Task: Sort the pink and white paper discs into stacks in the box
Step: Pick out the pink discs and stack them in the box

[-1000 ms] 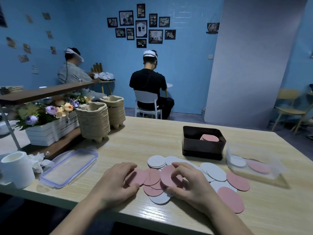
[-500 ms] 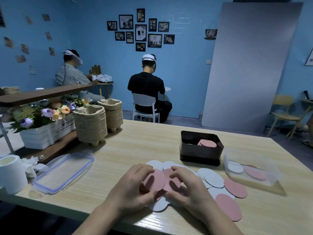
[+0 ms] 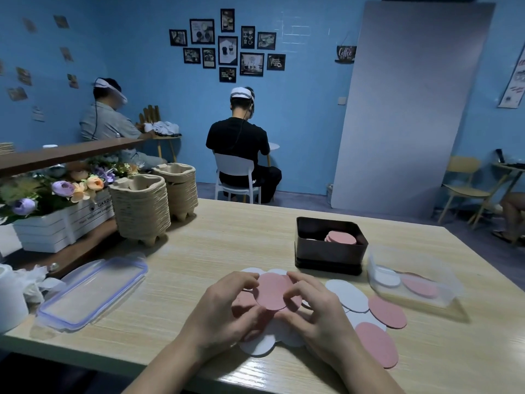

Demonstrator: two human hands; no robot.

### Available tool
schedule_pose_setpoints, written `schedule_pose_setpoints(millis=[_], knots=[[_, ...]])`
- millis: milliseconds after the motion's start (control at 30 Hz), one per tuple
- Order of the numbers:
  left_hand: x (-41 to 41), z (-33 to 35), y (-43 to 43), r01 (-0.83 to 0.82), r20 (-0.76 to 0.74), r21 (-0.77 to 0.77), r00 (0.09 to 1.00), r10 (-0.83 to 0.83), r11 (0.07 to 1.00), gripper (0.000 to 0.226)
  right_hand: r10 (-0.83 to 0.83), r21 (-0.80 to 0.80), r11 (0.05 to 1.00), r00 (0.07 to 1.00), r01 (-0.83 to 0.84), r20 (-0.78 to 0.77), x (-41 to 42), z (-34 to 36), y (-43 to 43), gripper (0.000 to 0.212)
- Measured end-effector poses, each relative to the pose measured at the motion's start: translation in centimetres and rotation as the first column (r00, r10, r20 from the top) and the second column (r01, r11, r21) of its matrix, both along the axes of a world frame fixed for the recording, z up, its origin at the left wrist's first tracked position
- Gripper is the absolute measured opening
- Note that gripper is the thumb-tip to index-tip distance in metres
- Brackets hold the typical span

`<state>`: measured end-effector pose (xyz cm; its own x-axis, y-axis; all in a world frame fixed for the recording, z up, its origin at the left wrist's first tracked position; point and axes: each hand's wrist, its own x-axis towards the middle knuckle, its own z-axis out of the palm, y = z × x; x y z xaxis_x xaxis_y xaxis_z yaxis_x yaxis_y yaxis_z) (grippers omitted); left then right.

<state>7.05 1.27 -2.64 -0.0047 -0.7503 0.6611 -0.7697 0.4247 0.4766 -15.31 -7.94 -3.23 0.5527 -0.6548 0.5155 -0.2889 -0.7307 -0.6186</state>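
Head view: my left grip (image 3: 224, 314) and right grip (image 3: 321, 317) pinch pink discs (image 3: 271, 291), gathered up off the counter (image 3: 227, 237) a second ago. Loose discs (image 3: 386, 308) lie right of them. Beyond, the box (image 3: 326, 253) holds pink ones, so these likely go there.

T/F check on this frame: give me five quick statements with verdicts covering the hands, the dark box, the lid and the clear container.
1. Both the left hand and the right hand hold the raised pink disc by its edges. True.
2. The dark box is empty. False: a stack of pink discs lies in it.
3. The clear lid lies flat on the table, left of the hands. True.
4. The clear container holds only white discs. False: it also holds a pink one.
5. Loose white discs lie on the table beside the hands. True.
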Motion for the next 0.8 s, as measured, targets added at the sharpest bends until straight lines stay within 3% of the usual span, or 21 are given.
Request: schedule_pose_setpoints(millis=[233, 567, 800], knots=[[-0.31, -0.51, -0.22, 0.065, 0.086, 0.002, 0.994, -0.065, 0.998, 0.013, 0.036, -0.056, 0.998, 0.997, -0.040, -0.067, 0.17, 0.35, 0.30, 0.030], [-0.42, -0.47, -0.16, 0.055, 0.101, 0.039, 0.993, -0.058, 0.998, 0.034, 0.047, -0.037, 0.998, 0.999, -0.048, -0.016, 0.03, 0.38, 0.25, 0.027], [-0.37, 0.26, -0.01, 0.068, 0.105, 0.030, 0.992, -0.071, 0.997, 0.023, 0.043, -0.080, 0.996, 0.997, -0.048, -0.062, 0.24, 0.57, 0.28, 0.030]])
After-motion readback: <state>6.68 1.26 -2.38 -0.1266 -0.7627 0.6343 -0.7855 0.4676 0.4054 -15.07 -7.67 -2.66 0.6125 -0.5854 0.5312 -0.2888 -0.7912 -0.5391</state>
